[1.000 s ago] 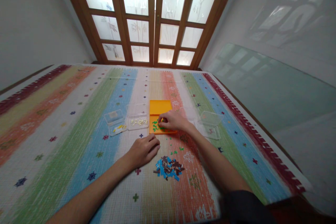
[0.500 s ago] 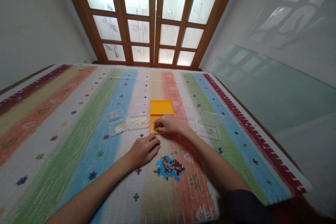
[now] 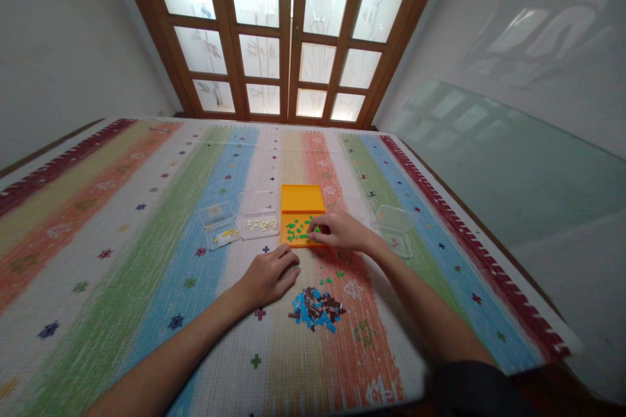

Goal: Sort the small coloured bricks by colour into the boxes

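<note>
My right hand [image 3: 337, 228] is over the front half of an orange box [image 3: 302, 198]. Its thumb and fingers curve together at the tips; whether a piece is between them I cannot make out. Small green bricks [image 3: 293, 232] lie scattered in that front half, some close to the fingertips. My left hand [image 3: 268, 275] rests on the cloth just in front of the box, fingers loosely bent and thumb apart, with nothing visible in it. Nearer to me is a pile of blue and brown bricks [image 3: 317, 309]. A few loose green bricks [image 3: 339, 274] lie between pile and box.
Left of the orange box stand a clear case with cream pieces [image 3: 261, 225] and another with yellow pieces [image 3: 225, 235]. An open clear case [image 3: 398, 244] stands right of my right hand. A striped tablecloth [image 3: 161, 234] covers the table, which reaches towards glazed wooden doors [image 3: 288, 39].
My right hand has moved right across the orange box, uncovering the green bricks spread inside. My left hand has stayed in place. The view has shifted very slightly.
</note>
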A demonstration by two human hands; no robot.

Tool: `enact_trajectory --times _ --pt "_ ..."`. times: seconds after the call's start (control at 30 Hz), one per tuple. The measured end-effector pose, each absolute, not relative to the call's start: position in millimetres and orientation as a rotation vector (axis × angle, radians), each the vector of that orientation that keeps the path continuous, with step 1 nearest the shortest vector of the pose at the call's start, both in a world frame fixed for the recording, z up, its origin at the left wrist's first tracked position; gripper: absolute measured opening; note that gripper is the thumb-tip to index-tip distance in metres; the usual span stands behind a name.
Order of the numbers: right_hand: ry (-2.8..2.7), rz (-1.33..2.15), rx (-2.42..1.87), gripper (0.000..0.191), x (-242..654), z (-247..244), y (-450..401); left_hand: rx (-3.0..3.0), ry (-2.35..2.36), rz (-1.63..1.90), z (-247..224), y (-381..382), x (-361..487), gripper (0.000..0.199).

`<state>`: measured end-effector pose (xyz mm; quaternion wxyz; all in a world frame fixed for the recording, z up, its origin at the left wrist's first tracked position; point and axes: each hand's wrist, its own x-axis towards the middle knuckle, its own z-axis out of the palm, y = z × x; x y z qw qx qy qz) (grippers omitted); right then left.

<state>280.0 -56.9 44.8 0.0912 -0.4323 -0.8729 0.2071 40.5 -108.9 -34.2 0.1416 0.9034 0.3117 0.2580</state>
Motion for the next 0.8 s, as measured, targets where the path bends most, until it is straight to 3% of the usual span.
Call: enact_trajectory --times 0.23,0.5,0.8 --pt "-2.49 0.837 -1.21 0.016 331.0 25.4 -115.8 2.602 0.872 0.734 -33.6 -107.4 39.1 0.014" --pt "-2.322 0.695 -1.319 0.018 337.3 -12.2 -159.0 2.609 0.845 0.755 -30.7 -108.0 39.9 0.019" --pt "-2.285 0.644 -1.28 0.015 332.3 -12.1 -162.0 2.624 0.849 0.759 -32.3 -107.3 40.6 0.018"
